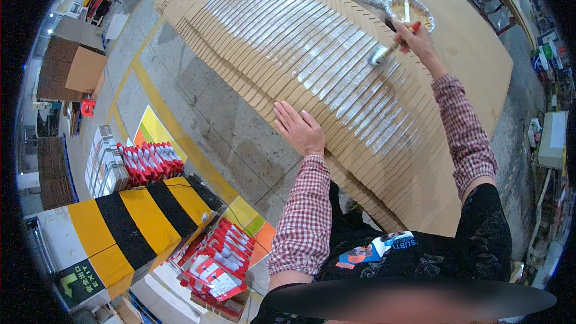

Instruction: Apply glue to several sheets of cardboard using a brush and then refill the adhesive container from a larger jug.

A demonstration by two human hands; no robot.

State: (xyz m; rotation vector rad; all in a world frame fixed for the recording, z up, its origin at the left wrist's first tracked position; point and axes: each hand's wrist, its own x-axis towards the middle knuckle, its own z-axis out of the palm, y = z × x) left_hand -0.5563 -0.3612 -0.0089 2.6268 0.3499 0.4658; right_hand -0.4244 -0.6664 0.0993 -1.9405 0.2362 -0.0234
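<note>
Our left hand lies flat and open, fingers spread, on the near edge of the fanned cardboard sheets; it grips nothing, and we judge it is there to pin the stack so the staggered flaps do not slide. The sheets overlap like shingles, each leaving only a narrow strip exposed, which lets one stroke wet many strips at once; the strips already shine with wet glue. Our right hand is clenched around the handle of a brush, its bristle head touching the sheets toward the far right of the fan, the handle angled up toward the hand. Just beyond that hand a shallow metal bowl sits on a plain brown board, near enough for dipping. Both forearms wear red checked sleeves. To the left, on the floor, stand a yellow-and-black striped block and rows of red-and-white printed cartons, well apart from the work.
</note>
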